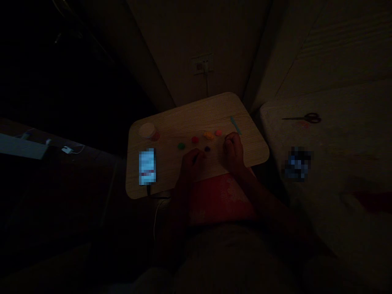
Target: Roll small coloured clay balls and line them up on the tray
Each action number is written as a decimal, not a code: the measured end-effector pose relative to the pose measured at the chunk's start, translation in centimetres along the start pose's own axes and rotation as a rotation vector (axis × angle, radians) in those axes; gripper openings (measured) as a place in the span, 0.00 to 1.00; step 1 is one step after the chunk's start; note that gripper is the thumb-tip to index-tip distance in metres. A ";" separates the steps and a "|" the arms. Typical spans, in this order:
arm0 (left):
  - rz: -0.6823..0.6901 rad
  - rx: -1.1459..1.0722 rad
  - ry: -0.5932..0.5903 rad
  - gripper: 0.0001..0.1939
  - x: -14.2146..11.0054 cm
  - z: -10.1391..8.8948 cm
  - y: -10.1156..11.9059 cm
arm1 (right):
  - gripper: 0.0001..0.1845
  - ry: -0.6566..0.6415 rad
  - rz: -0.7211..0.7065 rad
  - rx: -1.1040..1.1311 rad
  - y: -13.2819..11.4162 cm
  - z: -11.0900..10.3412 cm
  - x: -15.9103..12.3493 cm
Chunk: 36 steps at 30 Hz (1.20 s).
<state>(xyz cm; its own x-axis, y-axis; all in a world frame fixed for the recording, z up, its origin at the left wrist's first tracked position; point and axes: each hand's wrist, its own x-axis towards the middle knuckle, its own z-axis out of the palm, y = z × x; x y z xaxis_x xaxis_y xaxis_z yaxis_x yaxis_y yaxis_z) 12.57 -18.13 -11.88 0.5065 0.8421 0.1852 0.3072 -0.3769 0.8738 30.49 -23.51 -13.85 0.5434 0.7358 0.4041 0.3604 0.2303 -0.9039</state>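
Dim light leaves few details visible. My left hand rests low over the wooden table, fingers curled in; anything inside them is hidden. Just right of its fingertips lies a small dark purple lump. My right hand is closed like a fist near the table's right side, and its contents cannot be made out. Beyond the hands, a green lump, a red lump, a yellow-orange lump and a pink lump form a loose row, apparently soft modelling material. A teal strip lies past my right hand.
A round pale-lidded tub stands at the table's left. In front of it is a lit, blurred screen. Scissors and a blurred dark object lie on the pale surface to the right. A wall socket holds a plugged cable.
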 end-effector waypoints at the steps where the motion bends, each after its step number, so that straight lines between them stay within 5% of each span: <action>1: 0.003 -0.002 0.004 0.17 0.0 0.0 0.0 | 0.16 0.005 0.000 -0.011 0.0 0.0 0.1; 10: -0.001 -0.005 -0.005 0.17 0.0 -0.1 -0.1 | 0.14 -0.086 0.013 0.064 -0.3 -0.1 0.2; 19: 0.011 -0.008 -0.013 0.17 0.0 -0.1 -0.3 | 0.08 -0.079 0.214 0.147 0.1 0.6 0.0; 26: -0.016 0.005 -0.001 0.19 -0.1 -0.1 0.0 | 0.09 -0.050 0.072 0.055 -0.5 0.1 0.2; 32: -0.008 0.010 0.001 0.18 -0.1 -0.1 0.1 | 0.25 -0.019 0.066 -0.019 -0.7 -0.4 0.3; 36: -0.013 0.004 0.010 0.17 -0.1 0.0 -0.1 | 0.16 -0.030 0.084 -0.004 -0.2 -0.2 0.4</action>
<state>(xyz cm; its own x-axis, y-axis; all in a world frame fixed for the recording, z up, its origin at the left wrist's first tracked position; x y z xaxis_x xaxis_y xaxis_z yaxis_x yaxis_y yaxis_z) 12.50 -18.16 -11.98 0.4942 0.8509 0.1781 0.3168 -0.3670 0.8746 30.77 -23.43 -13.48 0.5490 0.7710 0.3227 0.3174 0.1648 -0.9338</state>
